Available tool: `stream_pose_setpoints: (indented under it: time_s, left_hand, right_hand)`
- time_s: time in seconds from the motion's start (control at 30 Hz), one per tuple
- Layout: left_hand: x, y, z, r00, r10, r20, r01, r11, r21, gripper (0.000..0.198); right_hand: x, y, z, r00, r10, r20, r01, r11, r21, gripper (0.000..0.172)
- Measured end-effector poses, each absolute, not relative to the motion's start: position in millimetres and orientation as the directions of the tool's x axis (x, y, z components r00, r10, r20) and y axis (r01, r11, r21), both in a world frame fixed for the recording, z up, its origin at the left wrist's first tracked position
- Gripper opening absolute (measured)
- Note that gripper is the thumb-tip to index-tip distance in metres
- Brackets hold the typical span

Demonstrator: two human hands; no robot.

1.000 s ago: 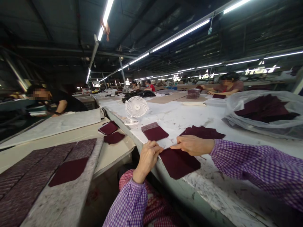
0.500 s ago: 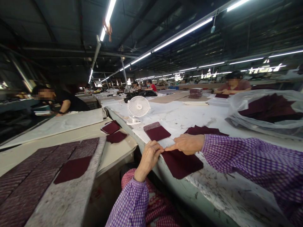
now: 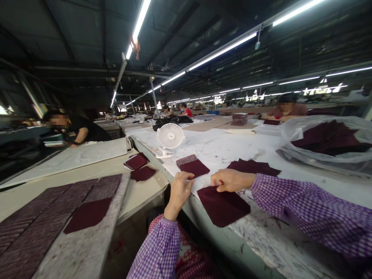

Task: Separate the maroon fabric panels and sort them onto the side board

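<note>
A maroon fabric piece (image 3: 225, 207) with cut corners lies on the white table, its near corner hanging over the edge. My right hand (image 3: 235, 179) is closed at the far edge of this piece, thumb and fingertips pinched on it. Left of it, my left hand (image 3: 178, 193) is raised off the fabric, with thumb and forefinger slightly apart and nothing visible between them. Just beyond both hands rests a maroon piece with a speckled band (image 3: 193, 166). Behind my right hand a fanned pile of maroon pieces (image 3: 254, 167) is partly covered.
A white clip fan (image 3: 170, 136) stands beyond the hands. At right sits a clear plastic bag (image 3: 308, 153) of maroon pieces. To the left, a grey board (image 3: 75, 248) carries speckled and maroon pieces, beside more pieces (image 3: 143, 173). Co-workers sit at both sides; a gap separates the tables.
My left hand has let go of the fabric corner and drawn slightly left. My right hand went from a pointing finger at that corner to a pinch farther right along the edge.
</note>
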State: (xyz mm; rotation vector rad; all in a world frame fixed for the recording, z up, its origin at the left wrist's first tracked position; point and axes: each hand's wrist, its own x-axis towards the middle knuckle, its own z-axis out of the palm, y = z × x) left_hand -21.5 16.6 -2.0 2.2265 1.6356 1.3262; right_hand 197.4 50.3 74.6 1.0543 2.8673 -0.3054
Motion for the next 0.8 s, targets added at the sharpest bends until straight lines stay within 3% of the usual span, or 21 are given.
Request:
stream_pose_setpoints:
  time_s: [0.07,0.13,0.3,0.47,0.57,0.63,0.7,0.8]
  left_hand:
    - [-16,29,2,0.112,0.821,0.56,0.824,-0.391,0.41,0.02]
    - [-9,39,6,0.152,0.848,0.507,0.885,-0.345,0.313,0.022]
    - [3,53,13,0.176,0.874,0.453,0.946,-0.278,0.169,0.015]
    - [3,59,12,0.094,0.889,0.448,0.937,-0.231,0.262,0.017]
    - [-4,64,10,-0.041,0.892,0.451,0.909,-0.154,0.388,0.017]
    - [-10,67,9,-0.105,0.892,0.439,0.878,-0.124,0.462,0.017]
    - [-16,70,10,-0.134,0.891,0.433,0.842,-0.128,0.524,0.015]
    - [-22,71,10,-0.177,0.885,0.431,0.776,-0.144,0.614,0.014]
  right_hand:
    - [205,61,78,-0.803,0.587,-0.1,0.589,0.755,-0.288,0.012]
    - [218,75,83,-0.807,0.584,-0.093,0.57,0.726,-0.384,0.016]
    - [274,112,98,-0.666,0.741,-0.089,0.669,0.54,-0.512,0.026]
    - [318,125,105,-0.307,0.937,-0.167,0.786,0.15,-0.599,0.037]
    - [332,125,103,-0.231,0.958,-0.167,0.754,0.068,-0.654,0.035]
    - [337,125,100,-0.237,0.954,-0.183,0.796,0.083,-0.599,0.032]
    - [339,126,97,-0.241,0.959,-0.152,0.89,0.156,-0.428,0.029]
    - [328,126,94,-0.261,0.965,0.004,0.95,0.258,-0.175,0.031]
